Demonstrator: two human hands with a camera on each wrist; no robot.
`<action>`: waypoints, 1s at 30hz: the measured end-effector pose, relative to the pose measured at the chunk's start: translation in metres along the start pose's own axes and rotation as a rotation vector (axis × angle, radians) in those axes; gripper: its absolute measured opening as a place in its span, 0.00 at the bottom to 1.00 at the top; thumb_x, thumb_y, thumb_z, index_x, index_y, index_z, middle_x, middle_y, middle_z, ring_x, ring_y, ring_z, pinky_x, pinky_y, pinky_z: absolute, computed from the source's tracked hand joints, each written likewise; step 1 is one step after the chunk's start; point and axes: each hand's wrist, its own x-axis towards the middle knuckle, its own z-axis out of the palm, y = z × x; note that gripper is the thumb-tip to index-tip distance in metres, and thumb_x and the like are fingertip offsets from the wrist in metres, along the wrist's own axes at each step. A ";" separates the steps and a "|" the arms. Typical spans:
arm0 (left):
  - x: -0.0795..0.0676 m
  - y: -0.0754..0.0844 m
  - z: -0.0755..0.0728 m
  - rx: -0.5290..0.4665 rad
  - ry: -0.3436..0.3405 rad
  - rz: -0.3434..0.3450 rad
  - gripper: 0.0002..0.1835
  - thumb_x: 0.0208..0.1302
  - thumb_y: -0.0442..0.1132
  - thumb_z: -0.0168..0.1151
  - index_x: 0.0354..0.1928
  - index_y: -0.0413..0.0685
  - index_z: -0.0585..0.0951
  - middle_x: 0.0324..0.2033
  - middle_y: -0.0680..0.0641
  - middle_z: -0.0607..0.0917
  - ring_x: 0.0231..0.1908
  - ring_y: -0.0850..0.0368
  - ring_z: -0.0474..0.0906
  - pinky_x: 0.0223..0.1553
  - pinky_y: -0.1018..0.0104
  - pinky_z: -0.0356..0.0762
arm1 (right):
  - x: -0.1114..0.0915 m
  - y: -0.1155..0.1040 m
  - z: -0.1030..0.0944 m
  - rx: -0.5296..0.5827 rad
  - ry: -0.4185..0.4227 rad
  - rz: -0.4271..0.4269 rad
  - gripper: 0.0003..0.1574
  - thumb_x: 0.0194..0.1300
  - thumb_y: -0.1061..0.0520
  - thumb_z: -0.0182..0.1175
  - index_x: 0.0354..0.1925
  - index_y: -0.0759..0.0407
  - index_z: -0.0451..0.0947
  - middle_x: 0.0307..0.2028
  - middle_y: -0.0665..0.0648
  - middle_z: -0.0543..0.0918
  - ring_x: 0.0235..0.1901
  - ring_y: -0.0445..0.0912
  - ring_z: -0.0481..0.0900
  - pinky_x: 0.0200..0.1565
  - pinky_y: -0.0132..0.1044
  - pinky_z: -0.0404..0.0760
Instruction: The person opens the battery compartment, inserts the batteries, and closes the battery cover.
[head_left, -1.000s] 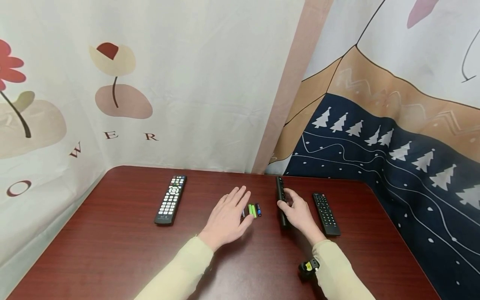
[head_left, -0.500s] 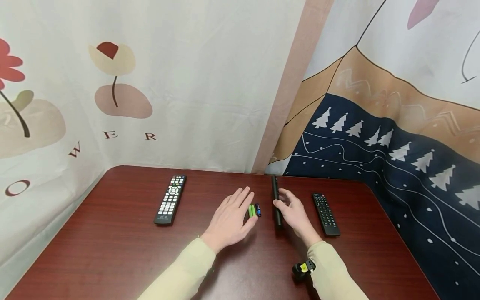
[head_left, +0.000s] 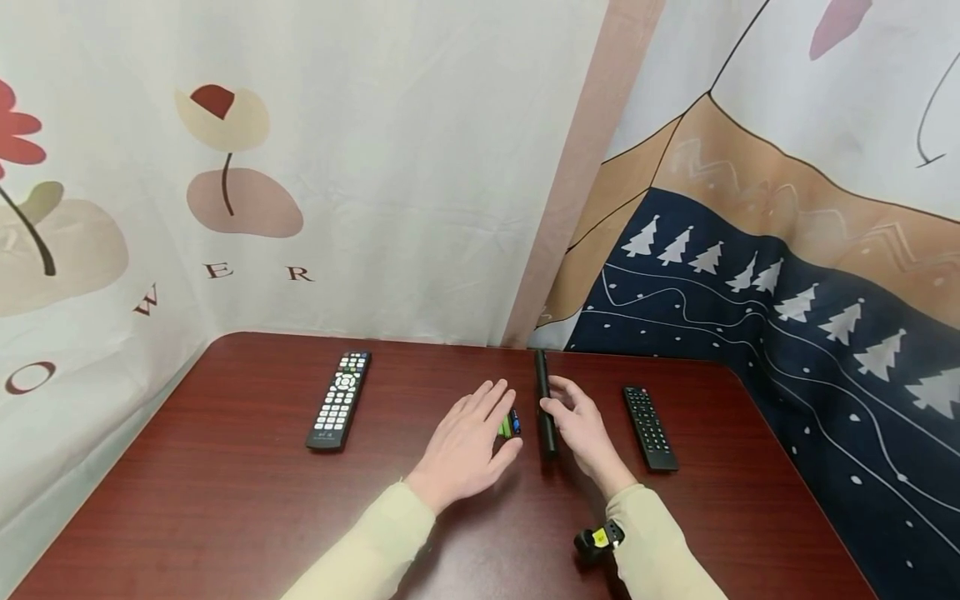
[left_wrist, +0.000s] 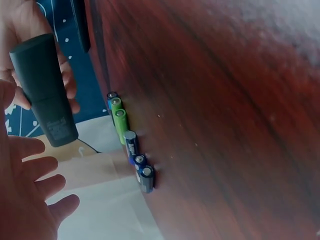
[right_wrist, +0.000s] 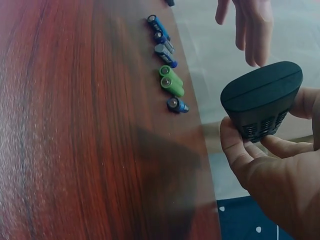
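A black remote control [head_left: 545, 412] is held in my right hand [head_left: 583, 429], thumb on one side and fingers on the other. It is raised off the table and turned on edge; the left wrist view shows the remote's smooth back [left_wrist: 45, 92], the right wrist view its end and some buttons. My left hand [head_left: 467, 450] hovers to the left, fingers extended, holding nothing and apart from the remote. Below the hands lies a row of several small batteries, including green batteries [right_wrist: 172, 82] and a blue battery [right_wrist: 177, 104]. In the head view the left hand hides most of them.
On the left of the brown table [head_left: 247, 500] lies a black remote with white buttons [head_left: 339, 400]. Another black remote [head_left: 650, 427] lies right of my right hand. Printed curtains [head_left: 405, 167] hang along the back and right edges.
My right hand has moved left with the remote, turning it so its buttons no longer show in the head view. The left hand has shifted slightly right, covering more of the batteries.
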 end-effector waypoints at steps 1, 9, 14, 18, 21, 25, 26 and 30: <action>0.000 0.001 0.000 0.001 -0.004 0.002 0.35 0.77 0.58 0.50 0.77 0.45 0.66 0.77 0.45 0.65 0.77 0.47 0.59 0.74 0.47 0.61 | 0.000 0.000 0.001 0.008 0.000 0.001 0.30 0.73 0.60 0.57 0.71 0.62 0.69 0.62 0.68 0.78 0.53 0.55 0.78 0.47 0.36 0.76; 0.000 0.009 -0.002 0.021 -0.019 0.018 0.36 0.77 0.59 0.48 0.78 0.45 0.66 0.78 0.45 0.64 0.78 0.47 0.58 0.75 0.49 0.60 | -0.003 -0.004 0.007 0.106 -0.007 0.020 0.30 0.73 0.61 0.55 0.71 0.61 0.70 0.64 0.68 0.78 0.57 0.59 0.80 0.49 0.35 0.77; 0.000 0.013 -0.003 0.024 -0.029 0.024 0.36 0.78 0.60 0.47 0.78 0.45 0.65 0.78 0.45 0.64 0.78 0.48 0.58 0.75 0.49 0.61 | -0.005 -0.006 0.011 0.165 -0.012 0.033 0.30 0.74 0.61 0.53 0.71 0.62 0.69 0.64 0.68 0.77 0.55 0.58 0.81 0.47 0.34 0.78; 0.000 0.015 -0.003 0.002 -0.030 0.024 0.36 0.78 0.59 0.48 0.78 0.46 0.65 0.78 0.44 0.64 0.78 0.47 0.58 0.74 0.49 0.62 | -0.006 -0.007 0.013 0.222 -0.020 0.037 0.31 0.74 0.61 0.52 0.72 0.63 0.67 0.66 0.70 0.75 0.53 0.56 0.81 0.47 0.33 0.80; 0.000 0.017 -0.003 -0.009 -0.030 0.020 0.36 0.78 0.59 0.47 0.78 0.47 0.64 0.78 0.45 0.64 0.78 0.48 0.57 0.74 0.49 0.62 | -0.006 -0.006 0.014 0.261 -0.023 0.039 0.31 0.75 0.62 0.51 0.73 0.63 0.66 0.67 0.70 0.74 0.50 0.51 0.81 0.47 0.32 0.80; 0.000 0.021 -0.004 -0.014 -0.029 0.025 0.37 0.79 0.61 0.46 0.79 0.46 0.63 0.78 0.45 0.63 0.78 0.48 0.57 0.73 0.49 0.63 | -0.006 -0.006 0.018 0.316 -0.022 0.039 0.29 0.75 0.62 0.50 0.72 0.64 0.66 0.66 0.69 0.74 0.47 0.43 0.80 0.48 0.31 0.79; 0.000 0.022 -0.004 -0.016 -0.027 0.028 0.37 0.79 0.61 0.46 0.79 0.46 0.63 0.78 0.45 0.63 0.78 0.48 0.57 0.73 0.49 0.64 | -0.006 -0.006 0.019 0.330 -0.020 0.041 0.29 0.76 0.62 0.50 0.72 0.64 0.66 0.65 0.69 0.74 0.47 0.42 0.80 0.48 0.31 0.79; -0.001 0.026 -0.004 -0.013 -0.023 0.039 0.38 0.79 0.61 0.45 0.79 0.44 0.62 0.78 0.44 0.63 0.78 0.48 0.57 0.73 0.49 0.64 | -0.008 -0.008 0.022 0.390 -0.017 0.056 0.29 0.76 0.62 0.48 0.72 0.64 0.66 0.64 0.69 0.75 0.51 0.43 0.80 0.50 0.31 0.80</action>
